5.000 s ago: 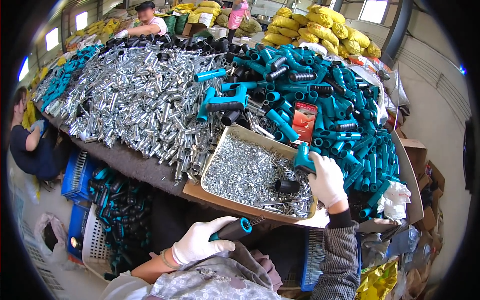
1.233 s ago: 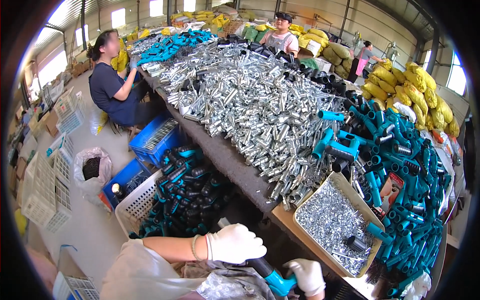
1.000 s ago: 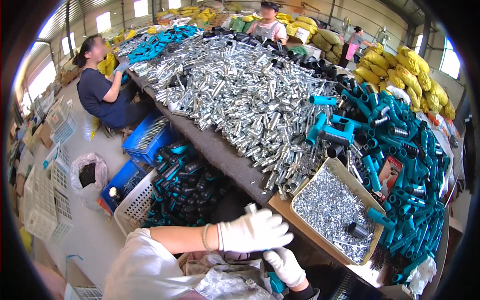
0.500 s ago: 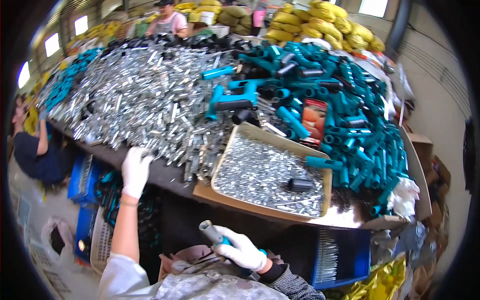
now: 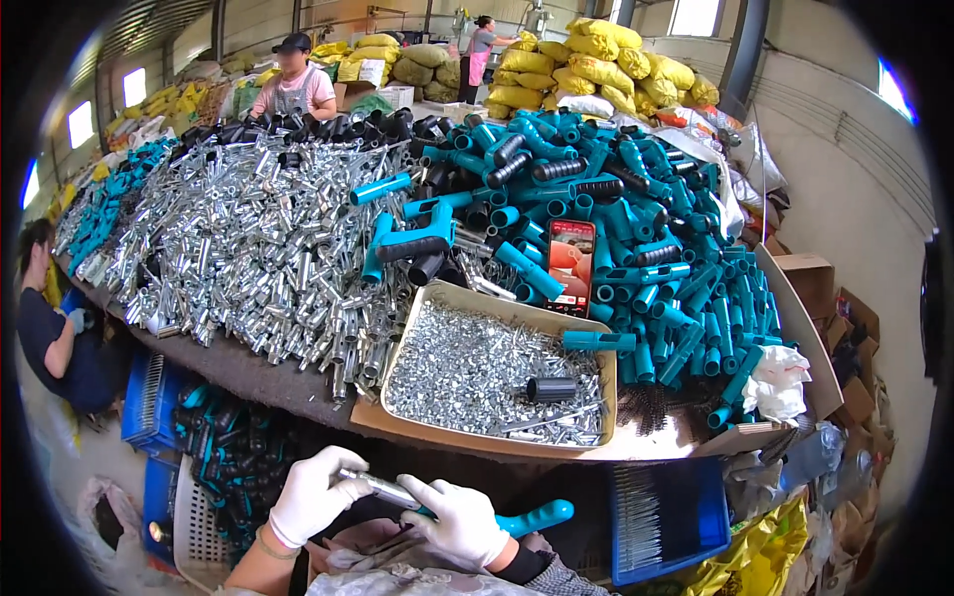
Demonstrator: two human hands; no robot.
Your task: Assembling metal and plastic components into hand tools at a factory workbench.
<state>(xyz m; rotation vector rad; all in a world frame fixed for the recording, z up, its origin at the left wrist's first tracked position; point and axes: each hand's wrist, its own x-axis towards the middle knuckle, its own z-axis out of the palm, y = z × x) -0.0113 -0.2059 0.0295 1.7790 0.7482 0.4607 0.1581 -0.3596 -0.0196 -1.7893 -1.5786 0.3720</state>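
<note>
Over my lap, my gloved right hand (image 5: 459, 523) grips a tool with a teal handle (image 5: 538, 518), whose rounded end sticks out past the hand. A silvery metal tube (image 5: 383, 489) extends from the tool's other end toward the left. My gloved left hand (image 5: 316, 495) has its thumb and fingers closed around the tube's far end. Whether a separate small part is in those fingers is hidden. Just beyond my hands stands a cream tray (image 5: 396, 404) of small metal pieces, with a black cylinder (image 5: 551, 389) lying on them.
Loose metal parts (image 5: 268, 248) cover the table's left side; teal handles (image 5: 686, 298) heap up at right around a phone (image 5: 570, 268). Blue crates (image 5: 717, 526) stand low on both sides. One person (image 5: 293, 84) works across the table, another (image 5: 55, 328) at far left.
My left hand has come from the edge of the metal pile down to the tool and closed on its tube. The tool now lies more level in my right hand. The view has shifted.
</note>
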